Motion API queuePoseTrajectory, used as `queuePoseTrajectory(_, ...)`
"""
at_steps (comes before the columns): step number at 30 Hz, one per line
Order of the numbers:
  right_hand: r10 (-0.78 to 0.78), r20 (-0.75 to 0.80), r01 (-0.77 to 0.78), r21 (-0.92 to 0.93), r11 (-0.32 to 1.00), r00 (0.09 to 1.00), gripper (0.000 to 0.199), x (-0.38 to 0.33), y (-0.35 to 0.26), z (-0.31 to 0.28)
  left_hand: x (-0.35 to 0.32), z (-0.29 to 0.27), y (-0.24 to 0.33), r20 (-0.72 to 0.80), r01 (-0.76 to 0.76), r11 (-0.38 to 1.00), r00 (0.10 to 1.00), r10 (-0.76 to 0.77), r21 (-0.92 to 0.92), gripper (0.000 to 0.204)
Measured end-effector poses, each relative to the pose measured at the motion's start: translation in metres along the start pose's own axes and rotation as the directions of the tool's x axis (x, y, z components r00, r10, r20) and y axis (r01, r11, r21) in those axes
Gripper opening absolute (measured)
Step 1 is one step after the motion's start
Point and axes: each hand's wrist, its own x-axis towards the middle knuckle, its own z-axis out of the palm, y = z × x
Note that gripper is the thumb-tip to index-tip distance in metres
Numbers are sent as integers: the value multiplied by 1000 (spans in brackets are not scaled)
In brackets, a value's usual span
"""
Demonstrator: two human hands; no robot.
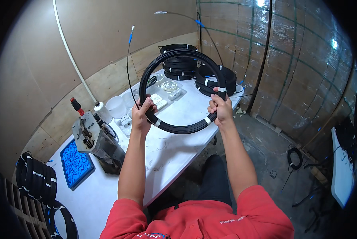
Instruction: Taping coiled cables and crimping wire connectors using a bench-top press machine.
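Both my hands hold up one coil of black cable (181, 129), bound with several white tape bands, above the white table. My left hand (142, 115) grips the coil's lower left side, fingers wrapped round it. On the right side, my right hand (221, 106) is closed round the ring between two white bands. One thin cable end with a blue sleeve and white tip (130, 38) stands up at the left of the coil. Another black cable end with a blue connector (199, 23) arcs up behind the coil toward the upper right; where it starts is hard to tell.
Stacked black coils (179, 67) and a second pile (226, 75) stand at the table's back. A metal hand press (95, 139) and a tray of blue pieces (76, 163) are at left. More coils (35, 177) sit lower left. A small coil (294, 158) lies on the floor.
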Motion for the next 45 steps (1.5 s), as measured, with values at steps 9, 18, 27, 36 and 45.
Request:
queuePoseTrajectory(9, -31, -80, 43, 159, 986, 996, 27, 0, 20, -10, -21, 30, -38, -99, 47, 998, 994, -51, -47, 55)
queuePoseTrajectory(18, -52, -6, 52, 52, 997, 999, 31, 11, -3, -12, -11, 10, -30, -343, -97, 928, 911, 229, 361, 97)
queuePoseTrajectory(27, -10, 258, 100, -338, 936, 966, 35, 45, -72, 0, -1, 160, 79, 781, -773, -275, 408, 473, 571, 67)
queuePoseTrajectory(36, 99, 408, 288, -776, 561, 907, 30, 52, -137, 59, 90, 213, 94, 805, -734, -456, 590, -61, 503, 33)
queuePoseTrajectory(45, 58, 440, 360, -798, 483, 896, 38, 63, -153, 36, 102, 157, 83, 503, -520, 115, 851, 151, 846, 31)
